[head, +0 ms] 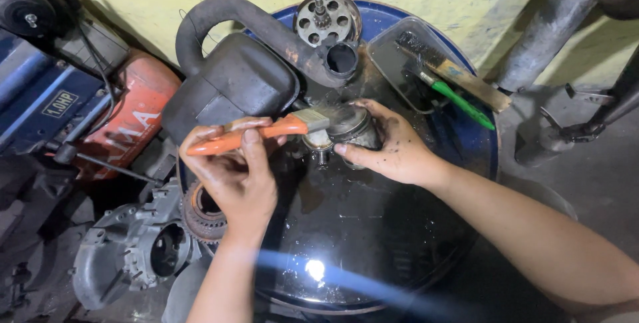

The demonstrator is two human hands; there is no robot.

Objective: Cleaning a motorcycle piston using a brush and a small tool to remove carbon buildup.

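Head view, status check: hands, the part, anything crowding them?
Left hand grips orange-handled brush, bristles on metal part. Right hand steadies that part over the wet drum top. Black muffler close behind; tray of brushes to the right.

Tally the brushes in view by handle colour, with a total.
Orange-handled paintbrush, held in the left hand: 1
Green-handled brush in the clear plastic tray: 1
Wooden-handled wire brush in that tray: 1
Total: 3

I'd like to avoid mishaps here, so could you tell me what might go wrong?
The right hand grips the small metal part with oily fingers, so it might slip into the dark liquid in the drum. The left hand works the orange brush close by, so splashes seem likely.
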